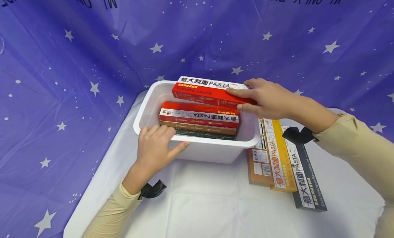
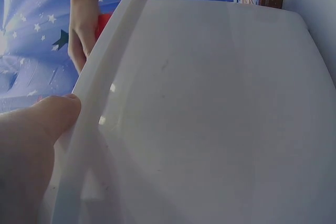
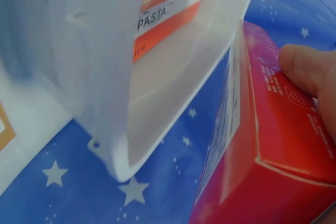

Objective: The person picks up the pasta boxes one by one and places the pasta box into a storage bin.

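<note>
My right hand (image 1: 267, 97) grips the right end of a red tomato sauce pasta box (image 1: 200, 90), held tilted above the far side of a white plastic bin (image 1: 212, 142). In the right wrist view that red box (image 3: 289, 135) stands just outside the bin's rim, with the thumb on its face. My left hand (image 1: 155, 150) holds the near-left rim; its thumb (image 2: 65, 109) shows at that rim in the left wrist view. Inside the bin, a red pasta box (image 1: 200, 115), a brown box (image 1: 200, 127) and a dark box (image 1: 206, 134) lie side by side along the near wall.
Right of the bin, on the white-covered table (image 1: 197, 203), lie a brown box (image 1: 260, 162), a yellow chicken curry pasta box (image 1: 281, 155) and a black pepper pasta box (image 1: 307, 183). A purple star-patterned cloth (image 1: 197, 32) hangs behind and at the left.
</note>
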`<state>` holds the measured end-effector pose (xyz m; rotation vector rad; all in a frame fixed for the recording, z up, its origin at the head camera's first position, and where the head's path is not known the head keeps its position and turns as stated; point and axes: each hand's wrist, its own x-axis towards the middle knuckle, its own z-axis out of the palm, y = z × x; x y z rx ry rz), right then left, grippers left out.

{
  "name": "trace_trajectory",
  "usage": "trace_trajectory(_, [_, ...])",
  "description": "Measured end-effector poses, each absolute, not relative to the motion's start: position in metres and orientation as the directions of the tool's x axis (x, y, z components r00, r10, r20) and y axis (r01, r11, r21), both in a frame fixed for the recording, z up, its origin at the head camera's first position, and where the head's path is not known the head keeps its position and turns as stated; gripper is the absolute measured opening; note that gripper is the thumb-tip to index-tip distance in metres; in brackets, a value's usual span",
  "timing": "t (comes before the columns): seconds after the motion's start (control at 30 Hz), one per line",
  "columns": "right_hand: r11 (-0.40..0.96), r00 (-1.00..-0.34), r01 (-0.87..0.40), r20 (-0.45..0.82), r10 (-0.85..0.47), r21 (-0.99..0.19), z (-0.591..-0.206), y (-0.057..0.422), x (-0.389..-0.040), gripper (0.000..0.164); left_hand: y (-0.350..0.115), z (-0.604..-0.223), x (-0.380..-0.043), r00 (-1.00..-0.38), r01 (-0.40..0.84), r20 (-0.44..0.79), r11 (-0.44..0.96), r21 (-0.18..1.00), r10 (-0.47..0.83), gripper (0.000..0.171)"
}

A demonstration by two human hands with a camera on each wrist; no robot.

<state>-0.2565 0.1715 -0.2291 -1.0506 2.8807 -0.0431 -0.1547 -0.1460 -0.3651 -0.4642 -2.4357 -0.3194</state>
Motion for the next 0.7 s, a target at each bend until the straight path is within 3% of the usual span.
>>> trace_trajectory(0.7, [0.697,-0.690,-0.717,-0.139,-0.710,-0.001,-0.252,0.124,-0.282,0.059,-0.147,-0.365,-0.155,-0.735,0.410,0.629,0.905,0.115,0.254,0.087])
